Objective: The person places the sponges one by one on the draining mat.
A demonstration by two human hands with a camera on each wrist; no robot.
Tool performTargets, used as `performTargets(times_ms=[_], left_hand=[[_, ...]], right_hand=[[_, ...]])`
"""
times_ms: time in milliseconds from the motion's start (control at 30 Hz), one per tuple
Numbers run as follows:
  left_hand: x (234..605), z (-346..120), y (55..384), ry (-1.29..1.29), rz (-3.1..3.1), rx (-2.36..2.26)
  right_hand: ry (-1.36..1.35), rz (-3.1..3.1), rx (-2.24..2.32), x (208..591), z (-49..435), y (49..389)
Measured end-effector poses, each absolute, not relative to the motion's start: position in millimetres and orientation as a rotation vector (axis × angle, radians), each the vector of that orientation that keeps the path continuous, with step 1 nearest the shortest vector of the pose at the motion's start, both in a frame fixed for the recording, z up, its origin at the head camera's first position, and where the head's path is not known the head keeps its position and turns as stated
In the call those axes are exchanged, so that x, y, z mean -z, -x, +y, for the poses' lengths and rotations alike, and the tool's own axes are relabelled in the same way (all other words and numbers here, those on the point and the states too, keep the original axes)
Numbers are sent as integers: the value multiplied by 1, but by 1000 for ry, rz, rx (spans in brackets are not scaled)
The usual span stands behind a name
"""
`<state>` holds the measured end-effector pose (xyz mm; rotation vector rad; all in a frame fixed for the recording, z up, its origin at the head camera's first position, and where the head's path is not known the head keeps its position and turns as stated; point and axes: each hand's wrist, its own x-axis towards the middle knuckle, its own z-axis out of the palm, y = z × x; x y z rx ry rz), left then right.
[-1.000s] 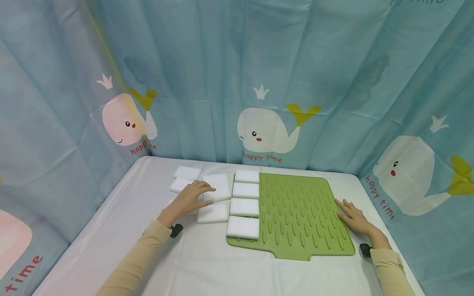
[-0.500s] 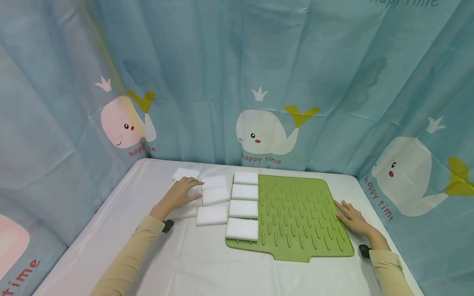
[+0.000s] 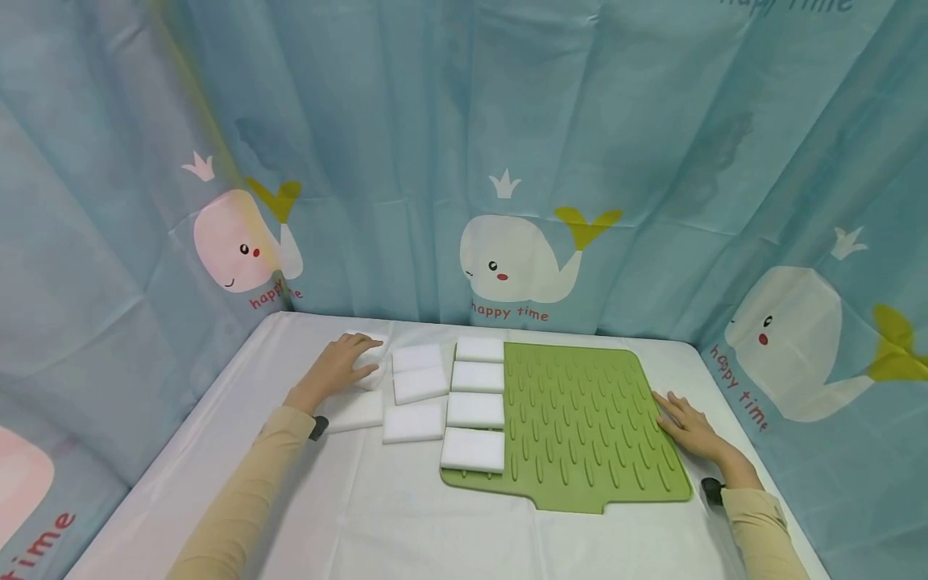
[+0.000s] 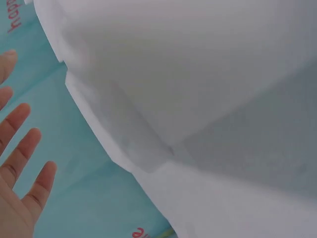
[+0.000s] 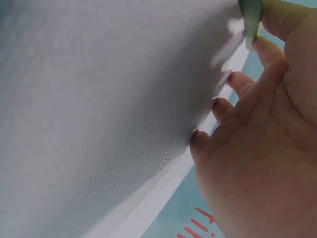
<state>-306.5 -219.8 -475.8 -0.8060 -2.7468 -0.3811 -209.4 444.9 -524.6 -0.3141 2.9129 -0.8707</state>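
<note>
My left hand [image 3: 333, 369] reaches over the white sponges [image 3: 374, 355] at the back left, partly covering them, with the thumb held apart from the fingers. In the left wrist view the left fingers [image 4: 22, 151] are spread, with nothing between them. My right hand [image 3: 694, 428] lies at the right edge of the green ribbed mat [image 3: 580, 419]. In the right wrist view, the right hand's [image 5: 257, 144] thumb and forefinger are at the edge of the mat [image 5: 251, 20], the other fingertips down on the white cloth. A column of white sponges [image 3: 474, 449] lines the mat's left side.
Between the left hand and the mat lie more loose white sponges [image 3: 413, 422], some edge to edge. One more sponge [image 3: 357, 411] sits just in front of the left hand. White cloth [image 3: 435, 524] covers the table, and a blue whale-print curtain [image 3: 391, 225] stands behind and at both sides.
My left hand has moved left and slightly back, from beside the middle loose sponges to the back-left ones. The right hand stays at the mat's edge.
</note>
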Motion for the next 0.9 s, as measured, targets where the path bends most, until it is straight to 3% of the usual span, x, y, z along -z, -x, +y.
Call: performTargets(times_ms=[900], left_hand=[[485, -261, 346, 708, -2887, 364]], right_hand=[[317, 2919, 868, 526, 445, 210]])
